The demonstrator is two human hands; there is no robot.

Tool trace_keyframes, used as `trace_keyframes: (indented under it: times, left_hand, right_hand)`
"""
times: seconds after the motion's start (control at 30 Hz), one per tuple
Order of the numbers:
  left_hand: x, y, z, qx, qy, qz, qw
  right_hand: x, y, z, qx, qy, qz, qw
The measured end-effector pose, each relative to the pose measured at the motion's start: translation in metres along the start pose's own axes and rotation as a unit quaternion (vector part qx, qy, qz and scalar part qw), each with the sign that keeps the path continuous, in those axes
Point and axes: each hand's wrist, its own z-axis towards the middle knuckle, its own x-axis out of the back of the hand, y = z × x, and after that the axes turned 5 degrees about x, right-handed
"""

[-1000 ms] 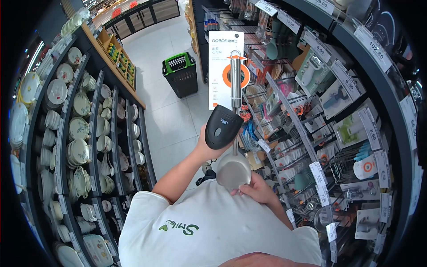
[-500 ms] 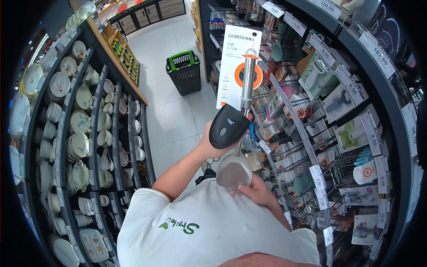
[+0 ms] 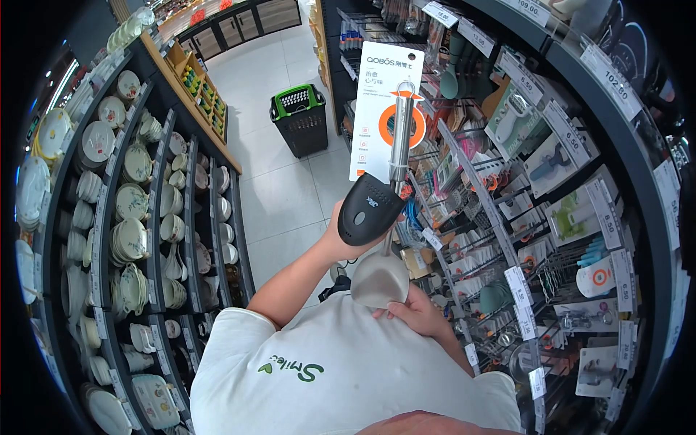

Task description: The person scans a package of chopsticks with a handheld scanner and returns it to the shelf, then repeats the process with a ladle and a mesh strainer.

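A metal utensil with a wide rounded blade [image 3: 379, 279] and a steel handle [image 3: 401, 138] is fastened to a white card [image 3: 370, 109] with an orange ring. My left hand [image 3: 338, 235] is wrapped round a black device [image 3: 368, 208] with a grey button, which lies against the card's lower end and hides the fingers in part. Down at the blade's lower edge, my right hand [image 3: 417, 310] pinches the metal between thumb and fingers, close to my white shirt [image 3: 348, 362].
Shelves of bowls and plates [image 3: 130, 239] line the left. Packaged kitchen tools [image 3: 573, 210] hang on racks [image 3: 478, 196] at the right, with price tags. A black basket with a green rim [image 3: 299, 119] stands on the tiled floor [image 3: 283, 210] ahead.
The card and the utensil have shifted very slightly to the left in view. Both hands keep their holds.
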Motion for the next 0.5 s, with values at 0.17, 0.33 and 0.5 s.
trace_keyframes:
  times: [0.17,0.33,0.5]
  left_hand:
    - [0.0027,0.0032,-0.0029,0.006,-0.020,-0.004,1.000]
    - [0.0003,0.0052,-0.0061,0.101,0.003,-0.112,0.989]
    - [0.0001,-0.0029,-0.0085,0.091,0.006,-0.105,0.990]
  right_hand:
    - [-0.0017,0.0004,-0.0008,0.002,-0.004,0.002,1.000]
    - [-0.0057,-0.0047,-0.0020,-0.015,-0.006,0.012,1.000]
    - [-0.0067,-0.0064,-0.0009,0.010,-0.038,0.028,0.999]
